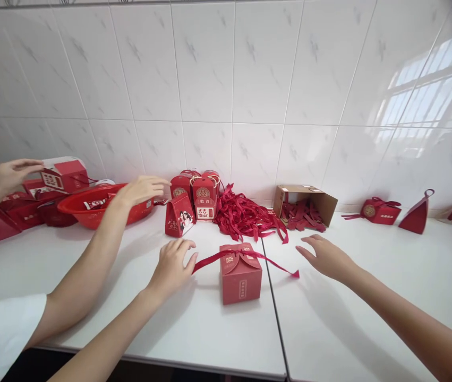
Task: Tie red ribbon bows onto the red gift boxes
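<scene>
A red gift box (pixel 241 281) with gold lettering stands on the white table before me. Its petal-flap top is closed, and a dark red ribbon (pixel 267 258) crosses it with a knot at the middle. The ribbon's right end sticks out past the box. Left of the box is my left hand (pixel 173 264), thumb and forefinger apart, the ribbon's left end right beside the thumb; whether they touch I cannot tell. My right hand (pixel 326 257) hovers to the right of the ribbon's free end, fingers spread and holding nothing.
A co-worker's hands (pixel 144 189) reach in from the left, one by a red house-shaped box (pixel 66 176). Along the wall are a red basin (pixel 134 212), several red boxes (pixel 205 199), a ribbon heap (pixel 241 215), a cardboard box (pixel 327 204) of red pieces, and a bow-tied box (pixel 381 211).
</scene>
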### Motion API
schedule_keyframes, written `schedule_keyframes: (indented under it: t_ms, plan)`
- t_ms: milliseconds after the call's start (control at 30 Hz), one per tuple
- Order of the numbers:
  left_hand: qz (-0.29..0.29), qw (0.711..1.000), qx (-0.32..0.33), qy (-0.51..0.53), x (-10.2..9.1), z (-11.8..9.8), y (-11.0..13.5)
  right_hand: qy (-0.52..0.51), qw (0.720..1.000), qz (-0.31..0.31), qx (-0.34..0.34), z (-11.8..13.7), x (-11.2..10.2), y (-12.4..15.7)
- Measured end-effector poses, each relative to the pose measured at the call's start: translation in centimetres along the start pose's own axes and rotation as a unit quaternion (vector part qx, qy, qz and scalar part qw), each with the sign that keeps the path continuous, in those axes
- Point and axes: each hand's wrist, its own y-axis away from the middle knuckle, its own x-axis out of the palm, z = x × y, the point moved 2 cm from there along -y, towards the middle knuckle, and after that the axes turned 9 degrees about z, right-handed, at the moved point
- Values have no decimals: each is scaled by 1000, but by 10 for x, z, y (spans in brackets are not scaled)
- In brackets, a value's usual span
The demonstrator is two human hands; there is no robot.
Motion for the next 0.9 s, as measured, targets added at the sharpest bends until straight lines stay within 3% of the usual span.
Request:
schedule_keyframes:
  t_ms: [100,200,367,500,633,733,800,900]
  plan:
    - [17,982,-46,183,10,-24,-12,-149,983,41,-96,35,10,-8]
    - [53,951,-74,295,26,-44,-18,-264,948,108,-138,67,24,-11]
    - [68,933,-78,344,43,-54,-21,-345,909,150,-180,94,38,-10]
    - [90,922,-84,368,44,-55,-19,-421,881,171,-134,93,47,-13]
    - [116,923,-99,354,36,-52,-15,-434,884,130,-117,85,50,-18]
    - [116,931,-92,334,28,-45,-15,-431,883,91,-162,80,42,-17]
    - [123,932,-97,327,21,-38,-17,-405,887,98,-198,77,33,-13]
    - [218,911,-145,319,12,-24,-22,-271,926,98,-246,72,21,-4]
